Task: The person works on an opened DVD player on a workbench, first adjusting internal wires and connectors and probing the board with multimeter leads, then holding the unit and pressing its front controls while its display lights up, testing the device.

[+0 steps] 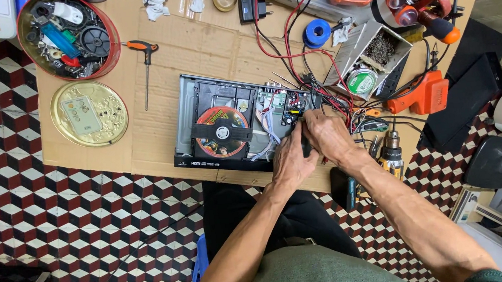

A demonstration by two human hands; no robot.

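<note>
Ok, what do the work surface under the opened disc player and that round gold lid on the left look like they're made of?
The work surface looks like flattened brown cardboard: matte, creased, with taped seams. The round gold lid looks like embossed sheet metal, judging by its shiny raised pattern, though gold-coloured plastic can't be ruled out. Both hands rest at the disc player.

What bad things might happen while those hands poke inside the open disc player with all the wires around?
1. The left hand and right hand press together over the circuit board; a slip might scratch it.
2. Red wires tangle right beside the hands and could get snagged or tugged loose.
3. The open disc player sits near the cardboard's front edge, so a hard push might slide it off.
</note>
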